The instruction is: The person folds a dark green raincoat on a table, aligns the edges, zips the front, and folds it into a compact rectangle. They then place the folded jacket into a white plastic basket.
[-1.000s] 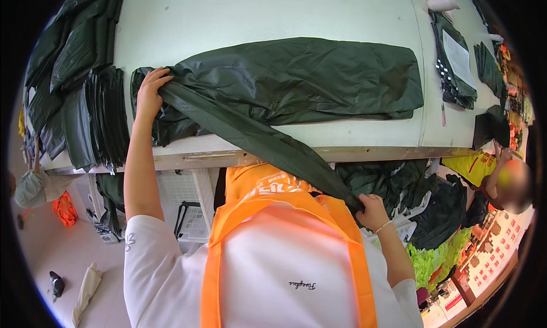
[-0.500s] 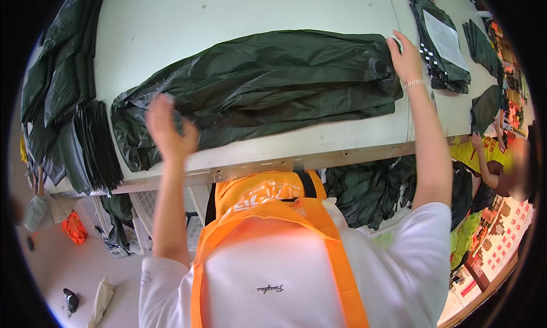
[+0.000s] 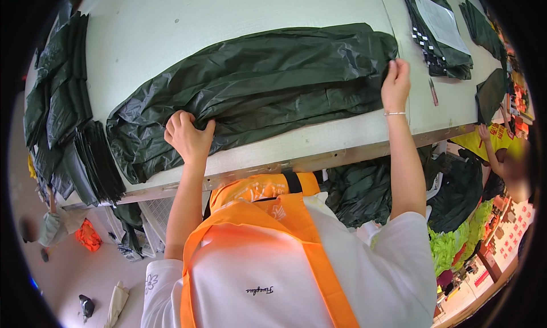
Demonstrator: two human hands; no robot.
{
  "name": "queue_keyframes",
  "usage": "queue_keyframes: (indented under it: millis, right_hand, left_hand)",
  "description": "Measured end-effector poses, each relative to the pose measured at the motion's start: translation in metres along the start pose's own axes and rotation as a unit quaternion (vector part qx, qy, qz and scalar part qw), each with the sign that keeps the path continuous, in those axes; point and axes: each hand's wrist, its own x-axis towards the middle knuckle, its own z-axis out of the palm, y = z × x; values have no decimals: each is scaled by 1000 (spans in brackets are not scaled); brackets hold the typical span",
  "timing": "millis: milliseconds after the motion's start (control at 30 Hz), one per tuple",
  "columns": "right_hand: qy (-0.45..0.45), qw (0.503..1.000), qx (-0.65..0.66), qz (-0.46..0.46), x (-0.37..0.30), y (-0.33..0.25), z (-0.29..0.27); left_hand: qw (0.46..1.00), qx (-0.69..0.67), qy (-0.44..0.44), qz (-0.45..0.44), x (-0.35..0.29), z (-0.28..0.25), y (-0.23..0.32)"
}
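Observation:
A long bundle of thin, shiny dark green fabric lies wrinkled and folded across the white table in front of me. My left hand is closed on its near side, left of the middle, with the fingers curled and a fold gathered between fingers and thumb. At the bundle's right end, my right hand pinches the edge, its fingertips and thumb together on the cloth. What lies inside the folds is hidden.
Stacks of folded dark green cloth line the table's left end. At right are a pen, a pile with a paper sheet on top, and more folded pieces. Dark fabric hangs beneath the table edge. People work at both sides.
My left hand has come down onto the fabric and closed on it. The right hand has moved down along the right end, from resting with spread fingers to pinching the edge.

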Motion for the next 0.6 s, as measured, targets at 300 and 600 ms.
queue_keyframes:
  millis: [300,600]
  right_hand:
    - [-163,983,-60,-56,-15,16,6]
    - [-97,978,-20,-182,5,10,-2]
  left_hand:
    - [995,-6,-88,-42,-71,20,-79]
    - [992,88,91,24,52,-40,-92]
